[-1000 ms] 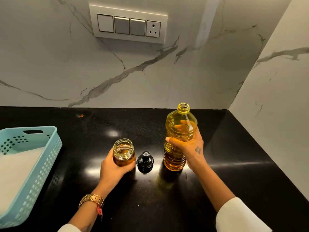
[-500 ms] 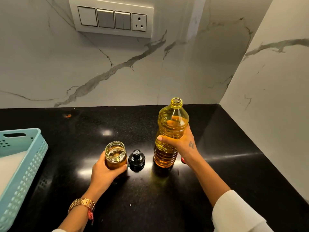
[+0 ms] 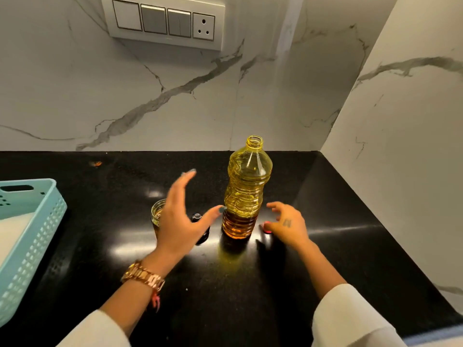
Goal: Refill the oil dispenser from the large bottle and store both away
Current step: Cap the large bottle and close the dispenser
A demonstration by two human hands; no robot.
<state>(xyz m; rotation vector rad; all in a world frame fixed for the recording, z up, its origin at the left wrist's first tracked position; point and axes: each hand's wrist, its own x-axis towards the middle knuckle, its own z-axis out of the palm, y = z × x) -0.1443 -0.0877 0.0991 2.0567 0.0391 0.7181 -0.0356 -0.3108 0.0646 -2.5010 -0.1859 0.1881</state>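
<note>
Head view, left hand (image 3: 179,221) hiding dispenser (image 3: 157,214)

1. The large bottle (image 3: 246,186) was clear plastic with ribbed rings, holding yellow oil that looked darker amber near its base.
2. The oil dispenser (image 3: 157,214), a clear glass jar at its left, showed brownish amber oil.
3. The dispenser's cap (image 3: 198,217) was black (partly hidden by the hand).
4. The countertop (image 3: 225,284) was glossy black with fine speckles and white glare spots.
5. The wall (image 3: 75,96) was white marble with grey veins.
6. The basket (image 3: 30,236) at far left was pale blue with a grid of small holes.
7. The switch plate (image 3: 165,21) was white and grey.
8. The left wrist bore a gold watch (image 3: 144,276) and red thread; sleeves were cream.
</note>
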